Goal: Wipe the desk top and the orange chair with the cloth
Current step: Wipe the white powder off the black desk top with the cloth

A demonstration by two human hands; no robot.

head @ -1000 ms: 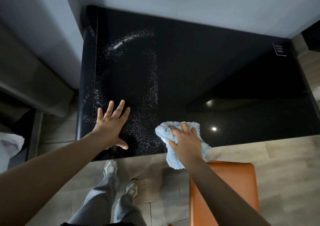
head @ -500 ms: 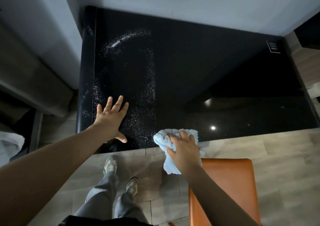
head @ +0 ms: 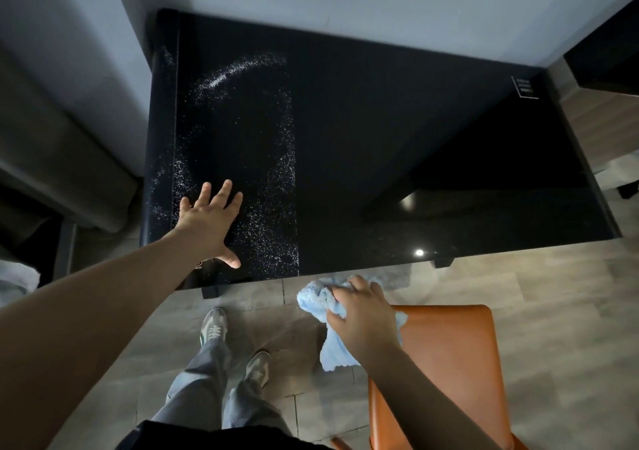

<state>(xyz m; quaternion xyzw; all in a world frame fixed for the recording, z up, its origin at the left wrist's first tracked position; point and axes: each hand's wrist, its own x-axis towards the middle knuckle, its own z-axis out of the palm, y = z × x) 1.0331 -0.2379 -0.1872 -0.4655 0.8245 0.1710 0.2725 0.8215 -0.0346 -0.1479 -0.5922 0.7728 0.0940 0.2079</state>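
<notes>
Your left hand (head: 211, 223) lies palm down on the desk top (head: 380, 131), close to its left front corner, fingers straight and fanned apart, thumb stuck out sideways toward the near edge. Your bare left forearm (head: 121, 294) runs up to it from the lower left, the wrist nearly straight. Your right hand (head: 363, 318) sits off the desk's near edge, knuckles up, fingers curled over and gripping the bunched blue cloth (head: 313, 299), which spills out left of and below the palm. Your bare right forearm (head: 425, 391) comes in from the lower right
</notes>
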